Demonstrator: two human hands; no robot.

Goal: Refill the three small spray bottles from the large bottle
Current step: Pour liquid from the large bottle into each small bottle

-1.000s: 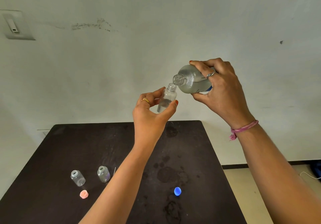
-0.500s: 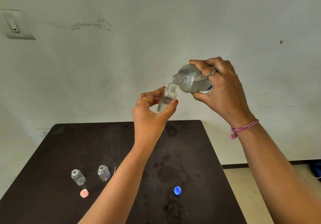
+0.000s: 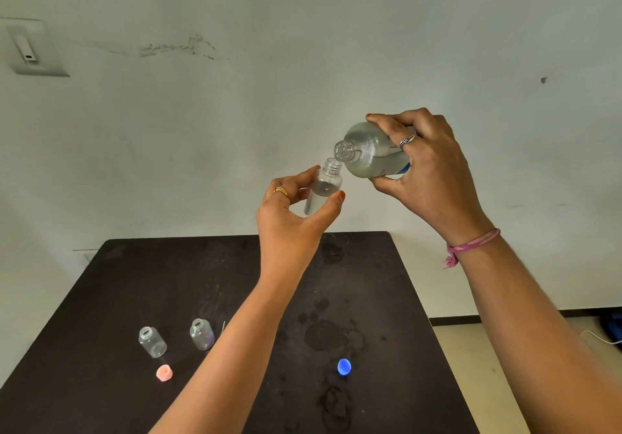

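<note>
My right hand (image 3: pixel 427 177) grips the large clear bottle (image 3: pixel 367 150), tipped so its open mouth points down-left over a small clear bottle (image 3: pixel 323 186). My left hand (image 3: pixel 289 218) holds that small bottle between thumb and fingers, high above the table. The small bottle holds some liquid and its neck sits just under the large bottle's mouth. Two more small open bottles (image 3: pixel 152 341) (image 3: pixel 201 334) stand upright on the dark table (image 3: pixel 168 265) at the left.
A pink cap (image 3: pixel 164 373) lies in front of the left bottles and a blue cap (image 3: pixel 344 366) lies right of my left forearm. Wet patches mark the table's middle. A wall switch (image 3: pixel 27 48) is at upper left; floor shows at the right.
Both hands and the two raised bottles have held almost still; the large bottle stays tipped over the small one.
</note>
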